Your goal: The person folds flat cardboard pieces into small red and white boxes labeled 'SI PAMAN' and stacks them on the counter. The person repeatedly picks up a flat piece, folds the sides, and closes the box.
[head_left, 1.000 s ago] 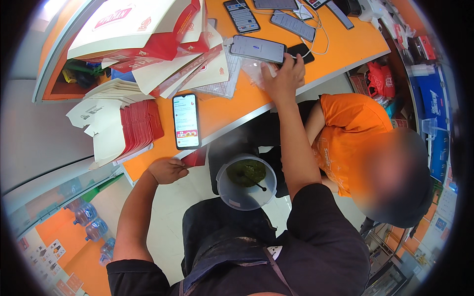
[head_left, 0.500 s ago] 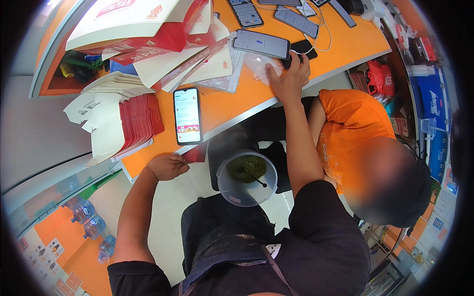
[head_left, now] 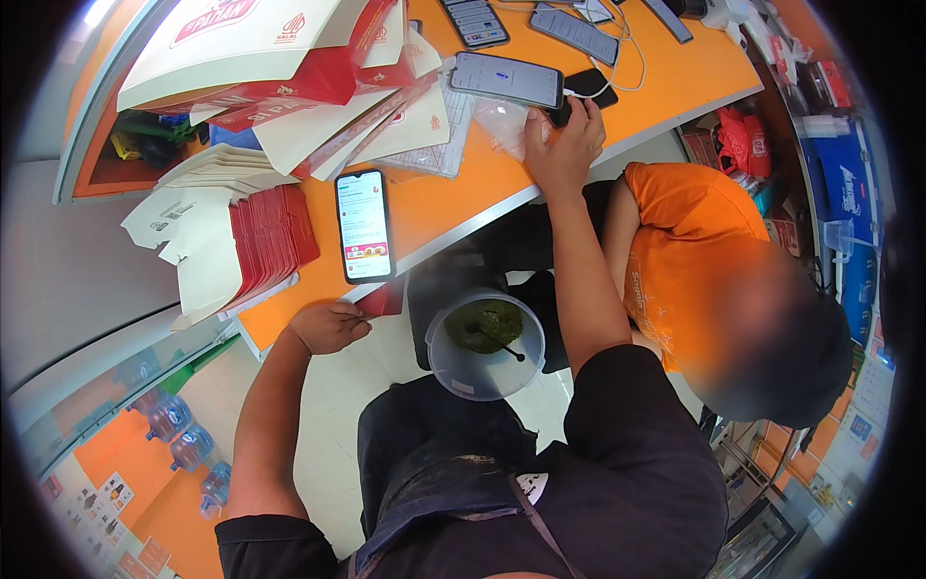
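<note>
Bucket in your lap, hands split near and far.
Bucket of green paste [head_left: 485, 340] sits between your knees; left hand [head_left: 330, 326] curled shut on a red card [head_left: 384, 299] at the desk [head_left: 439, 207] edge; right hand [head_left: 564, 147] presses a clear bag [head_left: 503, 122], fingers spread.

Orange counter [head_left: 453, 207] strewn with flat red-and-white cartons [head_left: 246, 39], a fanned stack of folded boxes [head_left: 236, 241], several phones, one lit phone [head_left: 364, 225] lying alone near the front edge. Clear tub [head_left: 485, 343] of green sauce below, spoon inside. Seated person in an orange shirt [head_left: 690, 251] just beside. Water bottles [head_left: 174, 420] on the floor, lower left.
</note>
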A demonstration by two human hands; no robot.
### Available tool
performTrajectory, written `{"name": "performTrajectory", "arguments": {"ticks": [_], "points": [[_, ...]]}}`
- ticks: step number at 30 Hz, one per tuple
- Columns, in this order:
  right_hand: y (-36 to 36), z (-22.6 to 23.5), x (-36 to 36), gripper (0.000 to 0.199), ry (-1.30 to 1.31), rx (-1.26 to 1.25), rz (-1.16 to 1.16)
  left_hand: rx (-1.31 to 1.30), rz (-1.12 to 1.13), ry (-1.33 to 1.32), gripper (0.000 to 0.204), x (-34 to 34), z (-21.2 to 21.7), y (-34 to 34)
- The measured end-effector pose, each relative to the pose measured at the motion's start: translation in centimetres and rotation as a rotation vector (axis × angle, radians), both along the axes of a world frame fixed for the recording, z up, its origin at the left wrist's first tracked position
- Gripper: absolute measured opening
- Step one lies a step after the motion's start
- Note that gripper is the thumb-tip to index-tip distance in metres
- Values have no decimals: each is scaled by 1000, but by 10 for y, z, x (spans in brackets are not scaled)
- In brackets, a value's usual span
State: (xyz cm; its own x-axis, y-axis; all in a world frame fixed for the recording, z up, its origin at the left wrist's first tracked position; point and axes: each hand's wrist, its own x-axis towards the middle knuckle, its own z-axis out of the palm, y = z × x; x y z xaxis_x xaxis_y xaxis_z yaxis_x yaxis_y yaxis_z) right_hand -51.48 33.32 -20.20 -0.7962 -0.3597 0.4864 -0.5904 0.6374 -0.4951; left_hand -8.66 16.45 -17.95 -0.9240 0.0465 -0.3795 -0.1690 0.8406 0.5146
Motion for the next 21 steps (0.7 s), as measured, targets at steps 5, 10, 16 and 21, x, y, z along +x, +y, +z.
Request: {"name": "performTrajectory", "arguments": {"ticks": [5, 10, 16, 21], "points": [[0, -1, 0, 69, -7, 11, -16, 17, 47, -62, 34, -1, 2, 0], [0, -1, 1, 68, -25, 15, -21, -6, 31, 2, 34, 2, -3, 1], [1, 0, 0, 67, -24, 32, -23, -13, 24, 27, 34, 3, -8, 0], [0, 0, 0, 68, -28, 37, -20, -5, -17, 75, 34, 4, -9, -1]]}}
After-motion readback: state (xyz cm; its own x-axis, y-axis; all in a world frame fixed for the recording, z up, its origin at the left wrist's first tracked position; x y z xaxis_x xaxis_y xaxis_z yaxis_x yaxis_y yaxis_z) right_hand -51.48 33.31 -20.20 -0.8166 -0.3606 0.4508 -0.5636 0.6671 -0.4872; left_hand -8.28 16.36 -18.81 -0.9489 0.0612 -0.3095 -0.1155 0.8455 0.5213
